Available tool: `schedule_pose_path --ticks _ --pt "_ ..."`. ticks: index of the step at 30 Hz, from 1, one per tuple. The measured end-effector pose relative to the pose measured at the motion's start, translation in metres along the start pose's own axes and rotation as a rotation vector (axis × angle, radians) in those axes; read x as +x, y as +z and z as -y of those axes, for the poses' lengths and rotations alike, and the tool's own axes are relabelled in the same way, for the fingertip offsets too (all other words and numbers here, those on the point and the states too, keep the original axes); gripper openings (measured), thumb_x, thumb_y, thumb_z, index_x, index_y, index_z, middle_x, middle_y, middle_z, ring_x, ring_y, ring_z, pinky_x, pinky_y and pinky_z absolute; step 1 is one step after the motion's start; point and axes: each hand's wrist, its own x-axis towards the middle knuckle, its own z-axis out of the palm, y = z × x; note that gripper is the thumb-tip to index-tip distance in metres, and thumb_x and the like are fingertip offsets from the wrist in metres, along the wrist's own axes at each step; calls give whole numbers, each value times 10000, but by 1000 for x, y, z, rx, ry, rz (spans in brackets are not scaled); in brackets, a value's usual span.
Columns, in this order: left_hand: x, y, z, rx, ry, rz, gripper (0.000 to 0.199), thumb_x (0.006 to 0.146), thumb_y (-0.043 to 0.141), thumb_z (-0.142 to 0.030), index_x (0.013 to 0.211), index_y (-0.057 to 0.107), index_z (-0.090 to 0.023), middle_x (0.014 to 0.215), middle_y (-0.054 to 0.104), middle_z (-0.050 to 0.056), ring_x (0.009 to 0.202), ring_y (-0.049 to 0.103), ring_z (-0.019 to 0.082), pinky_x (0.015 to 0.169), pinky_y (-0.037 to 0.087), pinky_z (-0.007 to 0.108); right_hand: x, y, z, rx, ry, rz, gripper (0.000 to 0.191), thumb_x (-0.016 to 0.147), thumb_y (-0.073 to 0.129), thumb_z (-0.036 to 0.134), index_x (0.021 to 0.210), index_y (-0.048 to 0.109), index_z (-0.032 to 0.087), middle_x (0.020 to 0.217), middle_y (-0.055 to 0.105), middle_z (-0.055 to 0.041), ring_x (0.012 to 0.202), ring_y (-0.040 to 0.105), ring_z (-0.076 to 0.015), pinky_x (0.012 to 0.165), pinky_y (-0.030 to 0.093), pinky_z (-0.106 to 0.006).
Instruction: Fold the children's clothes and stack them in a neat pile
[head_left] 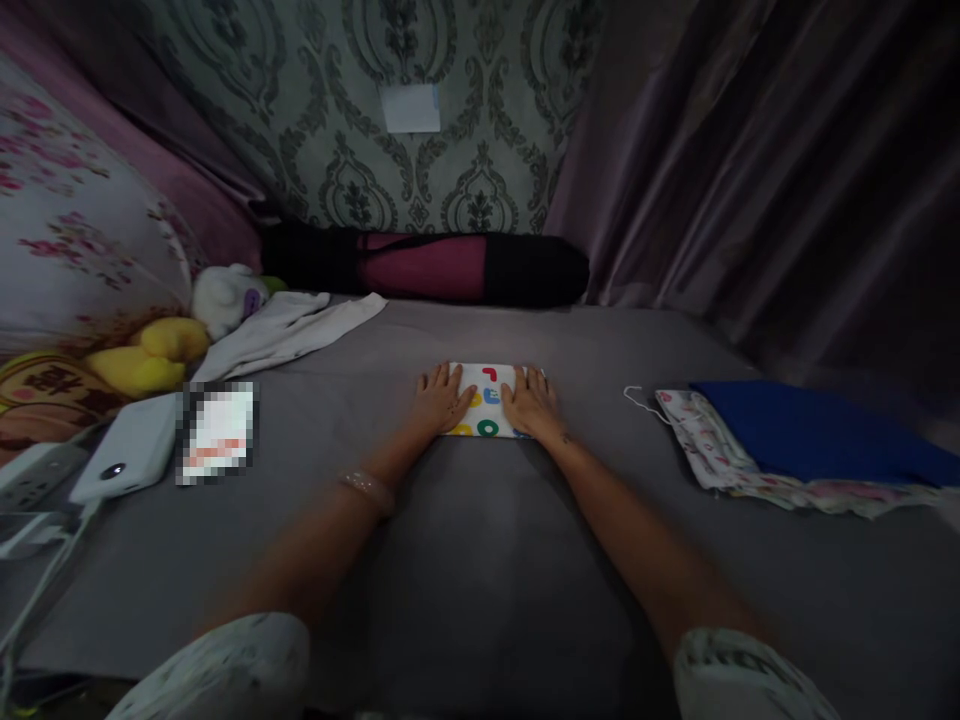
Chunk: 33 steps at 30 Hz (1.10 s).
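A flat white rectangle of what looks like folded cloth, printed with red, blue, green and yellow shapes, lies on the grey sheet in the middle of the view. My left hand rests palm down on its left end, fingers spread. On its right end lies my right hand, also palm down with fingers stretched out. The colourful print shows between the two thumbs. Parts of both ends are hidden under my hands.
Folded cloths with a blue one on top lie at the right. Leftward are a white power bank, a power strip, plush toys and a pale garment. A black and maroon roll lies along the wall.
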Motion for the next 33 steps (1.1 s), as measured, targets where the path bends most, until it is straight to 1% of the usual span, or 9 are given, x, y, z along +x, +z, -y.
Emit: schedule_pose_path --ticks 5,10,13,17,22,25,28,31,33 --pt "1 -6 22 -19 128 59 690 966 176 -577 1522 255 -176 1588 236 141 1470 186 284 1162 114 557 1 -11 -33 8 -171 135 602 995 196 404 1525 251 124 1585 245 -131 1458 198 -265 1173 129 -501" --pt "4 -14 48 -29 302 136 725 955 140 -614 1537 223 -190 1601 208 117 1476 165 275 1179 78 523 5 -14 -60 23 -329 164 633 982 180 451 1529 254 140 1592 234 -109 1463 192 -254 1181 132 -499" --pt "6 -16 58 -31 352 156 706 962 125 -596 1541 210 -200 1606 197 101 1478 165 259 1183 83 509 7 -11 -66 24 -363 154 637 977 182 467 1526 267 156 1590 243 -100 1462 198 -241 1184 137 -479" --pt "7 -19 59 -31 348 165 709 961 134 -591 1539 213 -188 1604 197 110 1478 165 259 1181 91 512 7 -13 -66 18 -351 144 621 976 202 451 1521 279 164 1581 267 -103 1456 213 -232 1181 141 -473" --pt "7 -32 43 -12 276 201 691 965 173 -569 1514 281 -165 1584 249 138 1467 201 275 1168 132 530 7 -28 -52 20 -288 216 603 970 263 420 1509 304 151 1574 278 -125 1453 221 -257 1171 145 -505" --pt "2 -36 17 14 184 88 651 982 176 -517 1482 345 -135 1561 304 150 1457 234 269 1175 143 504 7 -32 -33 21 -210 159 569 983 226 376 1484 351 137 1574 272 -138 1456 210 -270 1169 130 -524" --pt "-8 -29 -14 23 169 -21 627 993 183 -487 1469 366 -124 1548 333 150 1451 255 265 1176 173 477 4 -25 -11 27 -188 45 570 989 204 347 1483 342 98 1579 255 -147 1462 189 -261 1177 130 -490" --pt "-16 -16 -35 15 136 -27 612 992 219 -482 1463 384 -127 1549 326 157 1454 244 287 1173 174 498 0 -9 2 7 -158 -25 568 985 235 336 1486 337 88 1575 260 -155 1460 191 -271 1175 125 -490" --pt "-19 -8 -39 5 103 -22 610 987 251 -491 1469 380 -141 1556 311 152 1458 233 290 1177 161 499 -2 1 5 -11 -121 -29 568 982 252 341 1489 339 99 1572 270 -152 1455 203 -282 1171 126 -504"
